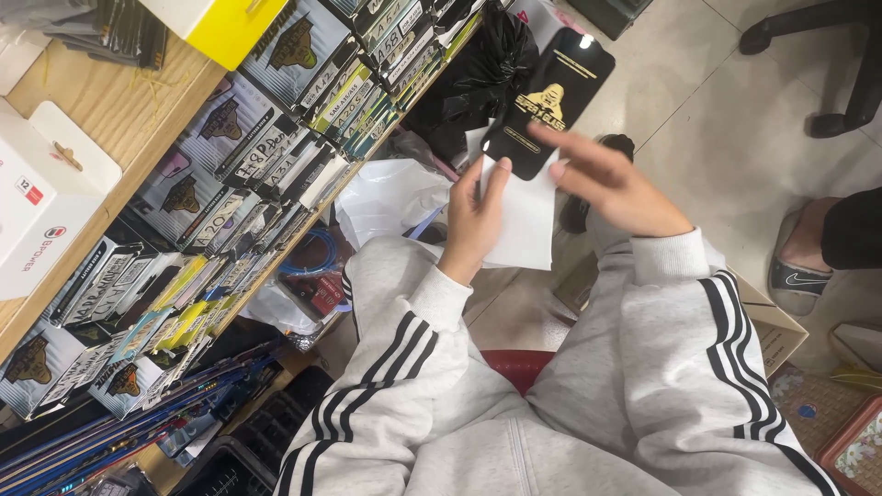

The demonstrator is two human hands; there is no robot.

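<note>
Person is holding a white sleeve [525, 220] w/ the left hand [473, 220], fingers closed on its edge. Right hand [614, 184] is pinching the black glossy sheet [551, 96] sticking out above it, over the lap. Loose 2-finger pinch could be letting the sheet slip to the floor [735, 138].

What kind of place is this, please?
Probably a small phone-accessory shop: rows of flat packaged screen protectors fill the wooden shelf, and the hands hold a black glass screen protector.
</note>
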